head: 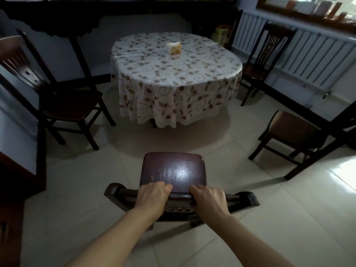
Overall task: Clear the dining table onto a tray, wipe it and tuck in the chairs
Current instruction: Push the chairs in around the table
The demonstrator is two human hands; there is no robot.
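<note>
Both arms extended, bottom centre: left hand (152, 197) and right hand (209, 199) each clamped palm-down over chair (173, 170) top rail, table (173, 74) well apart.

No lettering, label, brand name or number can be read anywhere in this dim dining room. The small pack (174, 48) on the cloth-covered surface (173, 74) and the yellow-green box (221, 34) beyond its far edge both carry printing, but it is too blurred to make out.

a home dining room: clothed table (173, 74), wooden chairs (63, 105), radiator (312, 54).
</note>
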